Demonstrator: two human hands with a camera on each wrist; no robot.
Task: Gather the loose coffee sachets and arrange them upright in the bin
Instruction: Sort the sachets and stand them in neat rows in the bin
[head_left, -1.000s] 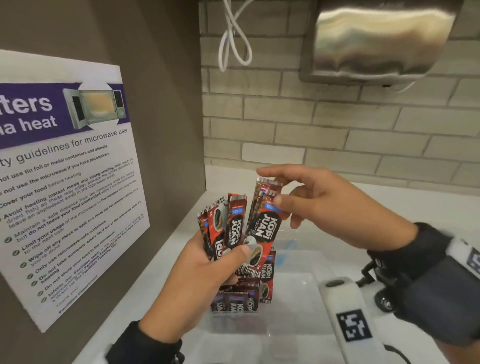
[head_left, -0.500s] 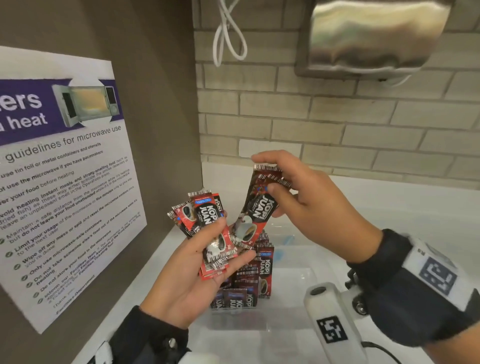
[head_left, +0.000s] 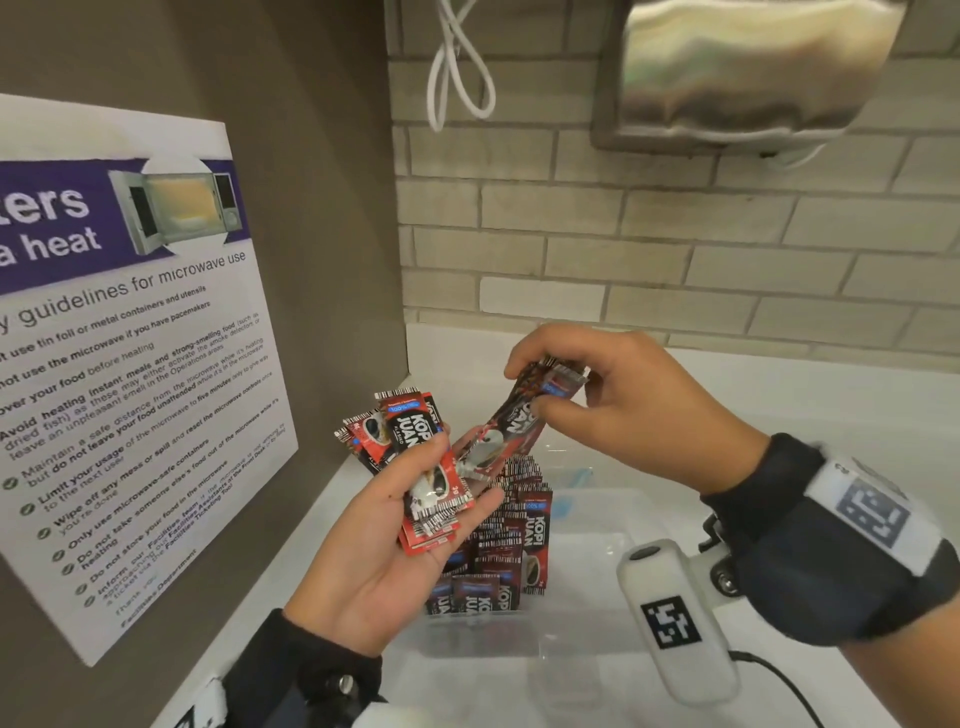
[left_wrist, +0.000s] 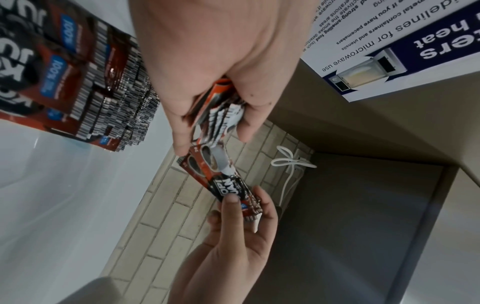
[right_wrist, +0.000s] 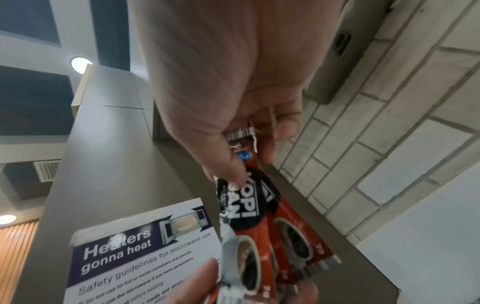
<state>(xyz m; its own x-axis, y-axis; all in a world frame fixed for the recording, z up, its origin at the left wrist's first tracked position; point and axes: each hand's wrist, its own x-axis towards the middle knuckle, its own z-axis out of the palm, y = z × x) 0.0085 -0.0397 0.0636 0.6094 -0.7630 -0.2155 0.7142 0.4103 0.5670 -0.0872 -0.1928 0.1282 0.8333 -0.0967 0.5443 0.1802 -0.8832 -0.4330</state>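
My left hand (head_left: 415, 514) lies palm up and holds a fan of several red and black coffee sachets (head_left: 410, 441), thumb pressed across them. My right hand (head_left: 561, 379) pinches a few more sachets (head_left: 511, 421) by their top ends, tilted down toward the left palm. In the left wrist view that pinched bunch (left_wrist: 223, 181) nearly touches the left fingertips. The right wrist view shows these sachets (right_wrist: 249, 224) hanging below the thumb. Under both hands a clear plastic bin (head_left: 571, 639) holds a row of sachets standing upright (head_left: 509, 540) at its left end.
A microwave safety poster (head_left: 119, 374) covers the brown side panel on the left. A brick wall (head_left: 675, 249) runs behind the white counter (head_left: 805, 395), with a steel dispenser (head_left: 737, 67) and a looped white cable (head_left: 457, 67) above. A white wrist camera (head_left: 675, 618) hangs beside the bin.
My right hand has pulled a few sachets out of the left hand's bunch and tilted them sideways. The left hand has turned palm up with the remaining sachets lying flatter.
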